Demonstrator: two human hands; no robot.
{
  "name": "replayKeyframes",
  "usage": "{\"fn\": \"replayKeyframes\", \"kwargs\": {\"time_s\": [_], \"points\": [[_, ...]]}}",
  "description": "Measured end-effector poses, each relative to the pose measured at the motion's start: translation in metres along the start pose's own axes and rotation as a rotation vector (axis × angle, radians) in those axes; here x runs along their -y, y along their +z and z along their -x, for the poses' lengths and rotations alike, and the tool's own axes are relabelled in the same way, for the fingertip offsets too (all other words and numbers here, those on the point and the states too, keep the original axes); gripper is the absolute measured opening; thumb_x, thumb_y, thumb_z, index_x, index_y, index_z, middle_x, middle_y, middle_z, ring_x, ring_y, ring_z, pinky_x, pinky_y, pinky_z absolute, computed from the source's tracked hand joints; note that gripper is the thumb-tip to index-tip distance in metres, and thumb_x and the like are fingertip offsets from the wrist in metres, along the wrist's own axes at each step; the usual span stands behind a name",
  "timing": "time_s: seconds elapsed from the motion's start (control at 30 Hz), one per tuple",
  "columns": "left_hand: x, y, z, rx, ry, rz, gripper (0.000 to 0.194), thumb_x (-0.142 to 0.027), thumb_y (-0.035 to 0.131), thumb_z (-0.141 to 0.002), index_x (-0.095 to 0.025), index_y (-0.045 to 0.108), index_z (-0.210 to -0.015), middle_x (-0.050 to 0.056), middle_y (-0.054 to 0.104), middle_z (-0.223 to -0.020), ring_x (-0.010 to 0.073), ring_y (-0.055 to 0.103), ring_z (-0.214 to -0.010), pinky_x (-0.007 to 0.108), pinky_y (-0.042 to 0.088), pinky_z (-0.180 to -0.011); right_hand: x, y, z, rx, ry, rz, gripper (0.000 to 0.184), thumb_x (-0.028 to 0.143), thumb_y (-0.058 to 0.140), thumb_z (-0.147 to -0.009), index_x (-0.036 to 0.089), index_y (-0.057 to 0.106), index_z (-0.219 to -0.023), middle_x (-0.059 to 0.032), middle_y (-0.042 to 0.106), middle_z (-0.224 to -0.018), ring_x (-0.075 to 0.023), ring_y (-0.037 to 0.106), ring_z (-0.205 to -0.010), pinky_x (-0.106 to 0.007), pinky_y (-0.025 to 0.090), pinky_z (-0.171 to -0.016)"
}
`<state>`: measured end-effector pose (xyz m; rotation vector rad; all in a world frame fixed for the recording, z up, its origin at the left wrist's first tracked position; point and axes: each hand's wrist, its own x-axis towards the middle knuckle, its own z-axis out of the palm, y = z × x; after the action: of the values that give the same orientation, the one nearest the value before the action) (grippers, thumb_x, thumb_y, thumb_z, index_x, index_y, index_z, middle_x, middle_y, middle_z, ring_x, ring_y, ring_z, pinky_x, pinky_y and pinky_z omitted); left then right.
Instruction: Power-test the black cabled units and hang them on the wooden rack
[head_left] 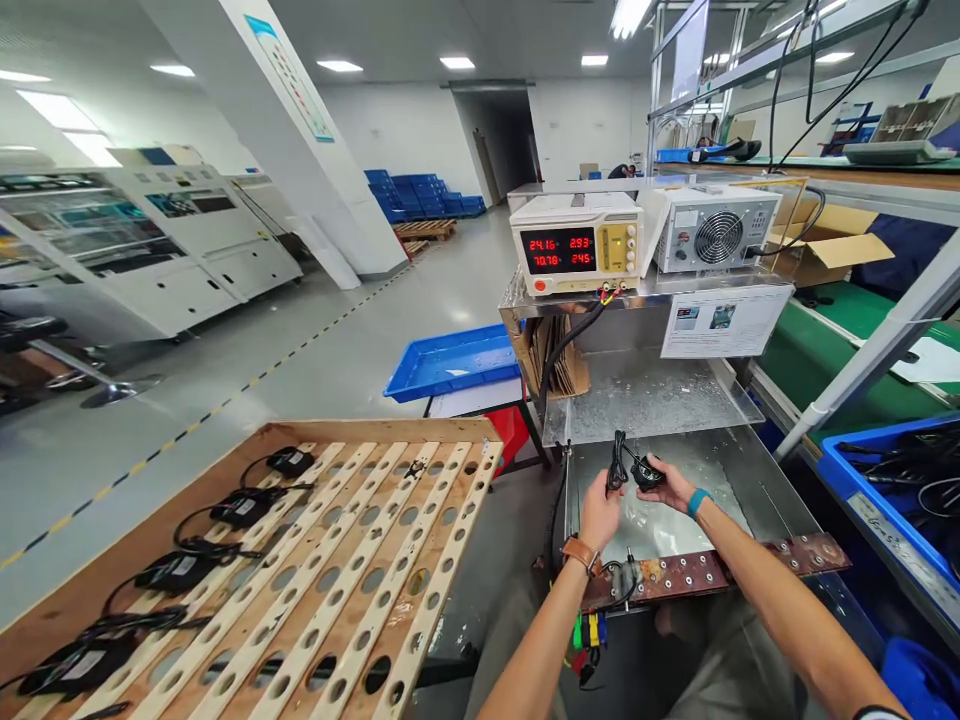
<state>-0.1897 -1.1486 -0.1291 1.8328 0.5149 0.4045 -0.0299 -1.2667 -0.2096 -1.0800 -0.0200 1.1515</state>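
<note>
Left hand (602, 508) pinches a bundled black cable (617, 468); right hand (675, 486) grips a round black device (646, 474) just right of it, both above the metal tub (645, 530). Studded strip (697, 572) sits nearer the body than the hands. Lit bench power supply (577, 245) stands beyond them. Slatted wooden rack (375, 431) left of left hand carries black corded units (238, 509).

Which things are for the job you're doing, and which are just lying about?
Seems part of the job:
- bundled black cord, in the left hand
- round black gadget, in the right hand
- metal tub, underneath

Probably just lying about:
- blue tray
- cardboard box
- stacked blue crates
</note>
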Motion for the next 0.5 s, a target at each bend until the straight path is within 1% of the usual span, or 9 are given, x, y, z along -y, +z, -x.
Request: {"fn": "replayKeyframes", "kwargs": {"time_s": [0.07, 0.1, 0.17, 0.23, 0.27, 0.33, 0.4, 0.43, 0.5], "points": [[-0.01, -0.01, -0.007, 0.033, 0.081, -0.143, 0.007, -0.022, 0.049, -0.087, -0.018, 0.054, -0.088, 0.003, 0.061, -0.083, 0.0156, 0.056, -0.078, 0.026, 0.042, -0.074, 0.009, 0.011, 0.016, 0.098, 0.023, -0.087, 0.06, 0.072, 0.044, -0.094, 0.014, 0.059, -0.102, -0.0126, 0.065, -0.091, -0.0246, 0.067, -0.076, -0.044, 0.059, -0.079], [-0.015, -0.012, -0.009, 0.062, 0.127, -0.194, 0.009, -0.022, 0.053, -0.084, -0.017, 0.055, -0.092, 0.004, 0.061, -0.088, 0.0167, 0.056, -0.081, 0.027, 0.043, -0.076, 0.011, 0.016, 0.024, 0.127, 0.035, -0.118, 0.07, 0.078, 0.037, -0.092, 0.013, 0.06, -0.102, -0.0137, 0.065, -0.091, -0.0253, 0.067, -0.076, -0.044, 0.059, -0.079], [-0.025, -0.01, -0.014, 0.134, 0.234, -0.28, 0.031, -0.024, 0.066, -0.077, -0.017, 0.056, -0.105, 0.007, 0.061, -0.102, 0.0202, 0.057, -0.093, 0.031, 0.045, -0.084, 0.011, 0.027, 0.037, 0.137, 0.055, -0.136, 0.078, 0.083, 0.03, -0.09, 0.013, 0.061, -0.103, -0.0137, 0.065, -0.09, -0.0255, 0.067, -0.075, -0.043, 0.059, -0.077], [-0.032, -0.001, -0.015, 0.2, 0.284, -0.375, 0.058, -0.03, 0.076, -0.069, -0.018, 0.053, -0.12, 0.01, 0.057, -0.116, 0.0249, 0.057, -0.105, 0.035, 0.045, -0.092, 0.006, 0.037, 0.046, 0.113, 0.063, -0.121, 0.074, 0.081, 0.031, -0.091, 0.015, 0.062, -0.105, -0.0124, 0.066, -0.089, -0.0253, 0.067, -0.075, -0.042, 0.059, -0.075], [-0.034, 0.004, -0.015, 0.206, 0.267, -0.431, 0.069, -0.034, 0.08, -0.066, -0.018, 0.051, -0.126, 0.011, 0.055, -0.12, 0.0271, 0.056, -0.108, 0.037, 0.045, -0.094, 0.003, 0.042, 0.049, 0.09, 0.054, -0.114, 0.069, 0.077, 0.032, -0.094, 0.016, 0.062, -0.107, -0.0117, 0.066, -0.089, -0.025, 0.067, -0.075, -0.042, 0.059, -0.074], [-0.035, 0.015, -0.011, 0.153, 0.19, -0.535, 0.082, -0.039, 0.082, -0.063, -0.018, 0.045, -0.134, 0.013, 0.053, -0.122, 0.0306, 0.056, -0.112, 0.04, 0.045, -0.095, -0.003, 0.051, 0.054, 0.03, 0.012, -0.117, 0.058, 0.066, 0.034, -0.099, 0.018, 0.062, -0.112, -0.0103, 0.067, -0.09, -0.0239, 0.067, -0.076, -0.04, 0.059, -0.073], [-0.033, 0.02, -0.005, 0.11, 0.15, -0.58, 0.085, -0.042, 0.08, -0.065, -0.019, 0.043, -0.137, 0.013, 0.053, -0.121, 0.0319, 0.055, -0.113, 0.042, 0.046, -0.095, -0.008, 0.056, 0.059, -0.031, -0.036, -0.13, 0.05, 0.059, 0.034, -0.101, 0.019, 0.061, -0.116, -0.0092, 0.068, -0.091, -0.0225, 0.066, -0.074, -0.038, 0.058, -0.071], [-0.032, 0.02, -0.002, 0.115, 0.157, -0.572, 0.084, -0.043, 0.079, -0.066, -0.019, 0.042, -0.138, 0.012, 0.053, -0.122, 0.0314, 0.056, -0.113, 0.041, 0.046, -0.095, -0.009, 0.058, 0.061, -0.051, -0.049, -0.132, 0.05, 0.058, 0.034, -0.101, 0.019, 0.061, -0.117, -0.0091, 0.068, -0.091, -0.0221, 0.066, -0.073, -0.037, 0.058, -0.07], [-0.031, 0.014, 0.002, 0.177, 0.207, -0.521, 0.08, -0.043, 0.077, -0.07, -0.021, 0.042, -0.139, 0.011, 0.052, -0.122, 0.0287, 0.057, -0.111, 0.039, 0.047, -0.095, -0.009, 0.058, 0.066, -0.065, -0.04, -0.124, 0.051, 0.059, 0.033, -0.101, 0.019, 0.061, -0.116, -0.0093, 0.068, -0.091, -0.0216, 0.065, -0.072, -0.036, 0.058, -0.067]]}}
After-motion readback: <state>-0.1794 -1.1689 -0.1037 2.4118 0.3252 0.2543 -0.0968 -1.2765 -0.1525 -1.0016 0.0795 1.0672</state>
